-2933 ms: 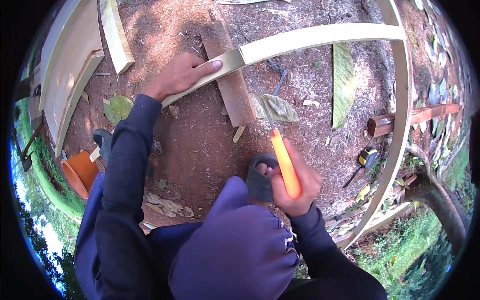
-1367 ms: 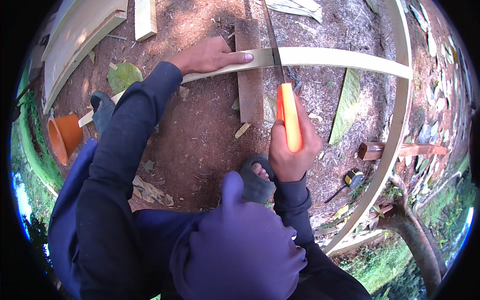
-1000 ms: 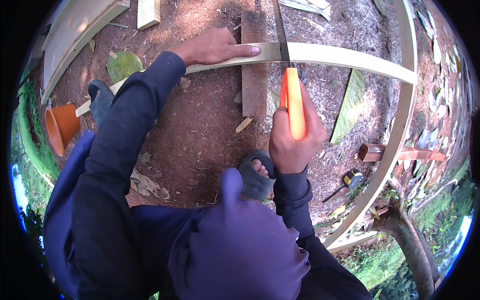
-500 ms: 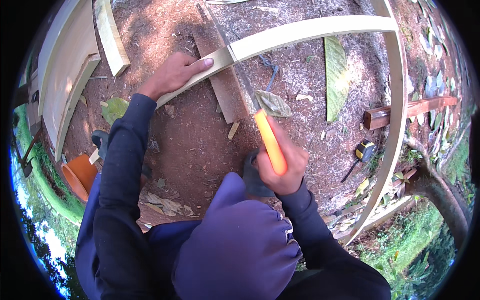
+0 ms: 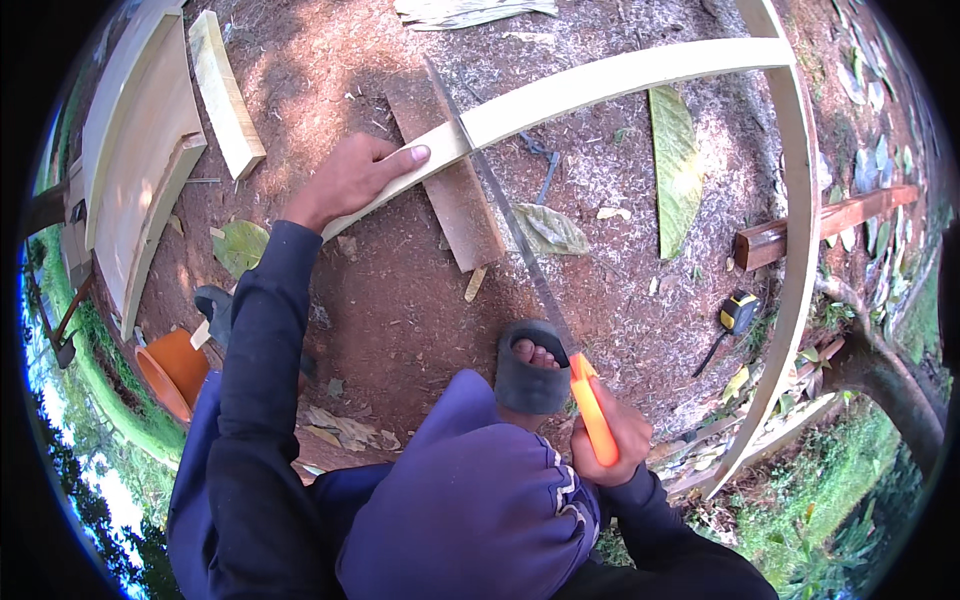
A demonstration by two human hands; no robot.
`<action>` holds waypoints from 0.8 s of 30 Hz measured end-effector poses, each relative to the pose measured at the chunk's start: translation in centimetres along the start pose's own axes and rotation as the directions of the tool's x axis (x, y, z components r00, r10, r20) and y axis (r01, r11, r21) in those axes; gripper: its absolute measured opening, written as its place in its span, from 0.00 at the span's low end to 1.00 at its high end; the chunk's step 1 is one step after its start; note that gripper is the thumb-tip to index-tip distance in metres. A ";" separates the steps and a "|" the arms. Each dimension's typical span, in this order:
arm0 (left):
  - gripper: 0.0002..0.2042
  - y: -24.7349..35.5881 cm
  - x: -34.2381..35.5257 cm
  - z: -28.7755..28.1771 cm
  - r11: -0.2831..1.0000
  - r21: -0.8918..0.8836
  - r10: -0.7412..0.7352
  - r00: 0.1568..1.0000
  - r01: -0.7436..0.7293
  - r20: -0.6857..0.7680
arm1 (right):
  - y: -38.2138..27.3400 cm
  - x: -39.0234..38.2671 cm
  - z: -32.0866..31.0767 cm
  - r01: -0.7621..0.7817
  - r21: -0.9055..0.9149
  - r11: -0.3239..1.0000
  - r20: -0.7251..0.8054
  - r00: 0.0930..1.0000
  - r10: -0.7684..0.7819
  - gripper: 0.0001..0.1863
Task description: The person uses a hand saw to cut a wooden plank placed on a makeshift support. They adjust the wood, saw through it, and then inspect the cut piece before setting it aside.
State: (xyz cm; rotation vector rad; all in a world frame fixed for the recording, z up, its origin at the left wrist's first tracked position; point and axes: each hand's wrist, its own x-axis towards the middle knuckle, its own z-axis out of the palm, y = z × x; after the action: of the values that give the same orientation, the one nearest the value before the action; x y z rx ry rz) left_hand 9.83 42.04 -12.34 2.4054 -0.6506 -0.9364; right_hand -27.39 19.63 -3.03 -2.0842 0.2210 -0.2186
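My right hand (image 5: pixel 618 440) is closed round the orange handle of a handsaw (image 5: pixel 522 245). The long, narrow blade runs up and to the left, lying across a pale wooden plank (image 5: pixel 590 88) close to my other hand. My left hand (image 5: pixel 355 178) grips the plank's left end, thumb on top, just left of the blade. Under the plank, where the saw crosses it, lies a brown board (image 5: pixel 465 225) on the ground. The plank's far right end meets another long pale strip of wood (image 5: pixel 797 240).
Wide pale boards (image 5: pixel 150 170) and a shorter offcut (image 5: pixel 225 95) lie at the left. An orange container (image 5: pixel 172 375) is near my left leg. A yellow-black tape measure (image 5: pixel 738 312) and a reddish wooden beam (image 5: pixel 830 225) are at the right. My sandalled foot (image 5: pixel 533 365) is below the saw.
My right hand has drawn the saw back toward me, down and to the right, so more of the blade shows on my side of the plank. My left hand keeps its grip.
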 end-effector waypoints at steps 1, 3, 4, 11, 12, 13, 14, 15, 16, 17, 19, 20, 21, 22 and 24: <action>0.39 1.1 0.2 -0.2 1.000 -0.003 -0.013 1.000 0.013 0.005 | 0.2 0.4 -0.1 -0.005 -0.005 1.000 -0.009 1.000 0.005 0.33; 0.39 0.9 -0.8 0.0 0.999 -0.011 -0.042 0.999 0.043 0.028 | -1.4 1.7 0.7 -0.046 -0.025 0.999 -0.017 0.999 0.045 0.34; 0.38 1.5 -0.1 -0.4 0.999 0.003 -0.039 0.999 0.039 0.033 | -0.5 5.3 2.8 -0.065 0.064 0.996 -0.061 0.996 0.069 0.33; 0.36 1.3 -0.2 -0.5 0.998 0.043 -0.053 0.996 0.050 0.077 | 0.7 2.8 1.6 -0.018 -0.015 1.000 -0.027 0.999 0.018 0.32; 0.36 1.5 0.3 -0.7 0.998 0.030 -0.055 0.996 0.053 0.076 | 0.4 0.0 0.0 -0.007 -0.079 0.997 0.016 1.000 0.008 0.32; 0.36 1.9 0.3 -0.8 0.997 0.020 -0.071 0.995 0.070 0.068 | 0.8 0.2 -0.3 -0.014 -0.067 0.998 0.014 1.000 0.015 0.33; 0.36 1.6 -0.5 0.0 0.996 -0.005 -0.094 0.992 0.094 0.084 | 0.4 0.2 -0.6 -0.045 -0.062 0.997 0.027 0.999 0.047 0.33; 0.37 1.4 -1.1 0.1 0.993 -0.025 -0.111 0.991 0.113 0.076 | -0.1 0.6 -0.3 -0.077 -0.069 0.995 0.020 0.997 0.079 0.33; 0.38 1.3 0.0 -0.4 0.999 -0.022 -0.033 0.999 0.034 0.031 | 0.5 4.1 1.5 -0.066 0.000 0.998 -0.022 0.998 0.066 0.33; 0.39 0.6 0.6 0.2 0.999 -0.025 0.036 0.999 -0.036 -0.003 | 0.9 8.1 4.3 -0.062 0.067 0.996 -0.052 0.996 0.066 0.33; 0.39 0.6 0.7 0.2 0.998 -0.022 0.052 0.998 -0.053 -0.024 | -0.1 13.3 6.8 -0.019 0.004 1.000 -0.100 0.995 0.019 0.33; 0.38 1.4 0.3 -0.4 1.000 -0.021 0.010 1.000 -0.010 0.004 | 0.2 12.3 6.6 -0.028 0.030 0.999 -0.077 0.997 0.030 0.33; 0.36 1.7 -0.3 -0.1 0.999 -0.029 -0.030 0.998 0.031 0.046 | 0.6 9.8 5.7 -0.052 0.046 0.998 -0.050 0.997 0.055 0.33; 0.36 1.6 -0.6 -0.2 0.999 -0.014 -0.032 0.998 0.033 0.059 | 1.1 8.0 4.6 -0.055 0.071 0.996 -0.029 0.998 0.058 0.33; 0.36 1.2 -0.3 -0.3 0.999 0.024 -0.032 0.996 0.030 0.078 | 1.0 2.1 1.0 0.006 -0.048 0.999 0.006 1.000 -0.005 0.32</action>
State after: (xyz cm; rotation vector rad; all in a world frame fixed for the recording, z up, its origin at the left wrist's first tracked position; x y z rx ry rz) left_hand 9.52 41.40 -11.30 2.4151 -0.6571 -1.0469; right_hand -25.22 19.46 -4.25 -2.1336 0.2186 -0.2120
